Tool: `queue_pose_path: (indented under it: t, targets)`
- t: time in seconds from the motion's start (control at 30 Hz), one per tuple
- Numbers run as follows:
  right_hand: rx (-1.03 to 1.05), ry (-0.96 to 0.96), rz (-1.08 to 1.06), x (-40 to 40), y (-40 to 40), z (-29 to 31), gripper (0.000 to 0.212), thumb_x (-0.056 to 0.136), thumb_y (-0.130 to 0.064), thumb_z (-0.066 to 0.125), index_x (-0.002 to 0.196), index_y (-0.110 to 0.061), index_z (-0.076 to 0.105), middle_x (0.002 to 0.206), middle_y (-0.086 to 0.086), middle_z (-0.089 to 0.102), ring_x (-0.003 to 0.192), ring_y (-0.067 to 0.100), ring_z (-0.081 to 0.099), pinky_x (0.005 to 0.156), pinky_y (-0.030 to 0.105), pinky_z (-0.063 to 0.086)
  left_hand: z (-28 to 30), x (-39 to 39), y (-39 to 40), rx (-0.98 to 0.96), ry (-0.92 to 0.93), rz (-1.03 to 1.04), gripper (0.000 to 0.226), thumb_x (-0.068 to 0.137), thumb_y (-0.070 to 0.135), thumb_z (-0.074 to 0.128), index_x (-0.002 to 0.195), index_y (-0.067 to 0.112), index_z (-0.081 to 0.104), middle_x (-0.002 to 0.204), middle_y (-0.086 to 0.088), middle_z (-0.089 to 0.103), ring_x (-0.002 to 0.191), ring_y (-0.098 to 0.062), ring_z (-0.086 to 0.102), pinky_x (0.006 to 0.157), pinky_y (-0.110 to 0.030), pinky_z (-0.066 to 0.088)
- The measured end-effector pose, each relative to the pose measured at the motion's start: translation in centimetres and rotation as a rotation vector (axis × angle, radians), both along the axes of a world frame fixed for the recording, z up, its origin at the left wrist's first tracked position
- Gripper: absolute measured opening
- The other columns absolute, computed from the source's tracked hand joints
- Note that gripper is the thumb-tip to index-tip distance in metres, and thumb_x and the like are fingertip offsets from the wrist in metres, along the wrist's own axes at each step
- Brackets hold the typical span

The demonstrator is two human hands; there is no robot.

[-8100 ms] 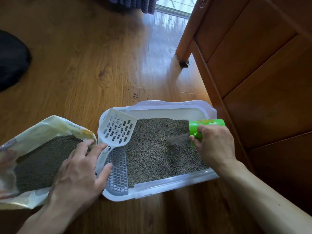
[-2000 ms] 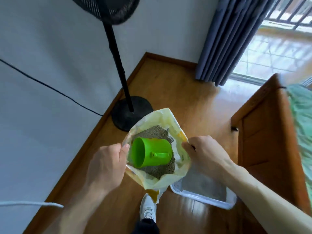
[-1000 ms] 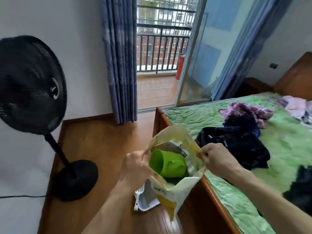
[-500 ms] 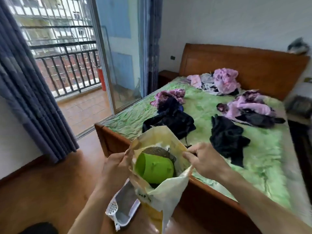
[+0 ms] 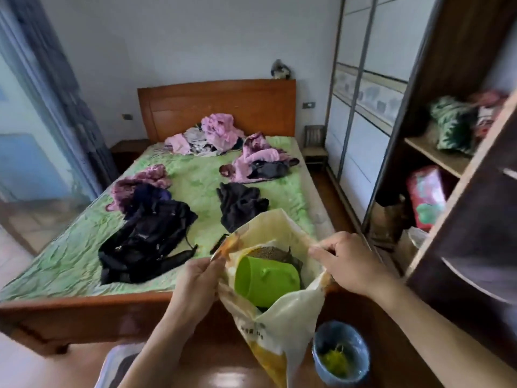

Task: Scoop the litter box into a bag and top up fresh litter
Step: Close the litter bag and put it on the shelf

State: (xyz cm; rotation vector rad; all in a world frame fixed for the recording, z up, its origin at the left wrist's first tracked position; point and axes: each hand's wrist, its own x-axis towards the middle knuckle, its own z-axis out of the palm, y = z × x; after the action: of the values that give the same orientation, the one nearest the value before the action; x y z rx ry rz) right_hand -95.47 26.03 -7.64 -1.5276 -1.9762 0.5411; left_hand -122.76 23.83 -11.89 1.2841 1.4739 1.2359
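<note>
I hold a cream and yellow litter bag (image 5: 282, 329) up in front of me with both hands. My left hand (image 5: 195, 281) pinches the left edge of its open mouth, and my right hand (image 5: 347, 261) pinches the right edge. Inside the bag a green plastic cup (image 5: 265, 278) lies on its side on grey litter (image 5: 267, 252). A corner of the white litter box (image 5: 112, 365) shows on the floor at the bottom left, partly hidden by my left forearm.
A wooden bed (image 5: 84, 306) with a green cover and scattered clothes fills the middle. A small blue bin (image 5: 340, 357) with a clear liner stands on the floor at the lower right. An open wardrobe (image 5: 447, 163) with shelves lines the right side.
The view has swung from the floor and fan round to the bed and wardrobe. Both hands keep hold of the bag's mouth, with the green cup still inside; the blue bin has come into view.
</note>
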Motion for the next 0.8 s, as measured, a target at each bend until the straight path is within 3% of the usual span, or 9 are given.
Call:
queue_pose_path:
  t: [0.1, 0.17, 0.3, 0.4, 0.6, 0.8]
  targets:
    - [0.045, -0.005, -0.132, 4.2, -2.0, 0.2, 0.052, 0.092, -0.035, 0.061, 0.052, -0.008, 0.04, 0.046, -0.006, 0.035, 0.044, 0.009, 0.038, 0.049, 0.031, 0.033, 0.7, 3.5, 1.3, 0.016, -0.05, -0.155, 0.04, 0.1, 0.017, 0.054, 0.068, -0.007, 0.056, 0.052, -0.01, 0.048, 0.048, -0.018, 0.043, 0.047, -0.026, 0.033]
    - [0.076, -0.034, -0.208, 5.8, -3.5, 0.8, 0.053, 0.092, -0.033, 0.062, 0.052, -0.008, 0.038, 0.046, -0.006, 0.033, 0.044, 0.007, 0.037, 0.049, 0.029, 0.032, 1.2, 5.3, 1.8, 0.058, -0.029, -0.25, 0.05, 0.098, 0.026, 0.057, 0.066, -0.012, 0.049, 0.052, -0.009, 0.046, 0.047, -0.017, 0.041, 0.048, -0.029, 0.031]
    - [0.091, -0.086, -0.338, 7.3, -6.7, 2.0, 0.055, 0.093, -0.025, 0.063, 0.05, -0.017, 0.029, 0.049, -0.007, 0.025, 0.046, 0.006, 0.029, 0.05, 0.031, 0.024, 1.4, 7.8, 2.9, 0.115, 0.046, -0.387, 0.051, 0.084, 0.044, 0.052, 0.056, 0.002, 0.045, 0.048, -0.004, 0.045, 0.047, -0.016, 0.042, 0.051, -0.033, 0.031]
    - [0.08, -0.122, -0.447, 7.8, -9.3, 2.2, 0.055, 0.093, -0.023, 0.063, 0.051, -0.019, 0.028, 0.051, -0.008, 0.023, 0.047, 0.006, 0.028, 0.051, 0.032, 0.021, 1.0, 9.4, 3.4, 0.123, -0.013, -0.502, 0.054, 0.082, 0.051, 0.053, 0.053, 0.006, 0.042, 0.048, -0.003, 0.04, 0.047, -0.016, 0.039, 0.05, -0.038, 0.028]
    - [0.075, -0.117, -0.61, 8.5, -16.2, 2.7, 0.055, 0.094, -0.022, 0.061, 0.052, -0.021, 0.026, 0.049, -0.009, 0.023, 0.046, 0.006, 0.027, 0.048, 0.025, 0.018, 0.9, 13.1, 2.7, 0.061, -0.089, -0.699, 0.057, 0.079, 0.055, 0.056, 0.057, 0.003, 0.046, 0.051, -0.006, 0.039, 0.05, -0.018, 0.036, 0.054, -0.04, 0.028]
    - [0.075, -0.042, -0.788, 12.8, -22.4, 5.4, 0.054, 0.094, -0.019, 0.06, 0.056, -0.012, 0.024, 0.054, -0.006, 0.017, 0.048, 0.006, 0.02, 0.047, 0.025, 0.014, 3.8, 20.1, -0.4, 0.063, -0.14, -0.906, 0.053, 0.083, 0.043, 0.057, 0.061, -0.005, 0.053, 0.054, -0.009, 0.036, 0.053, -0.019, 0.031, 0.055, -0.04, 0.023]
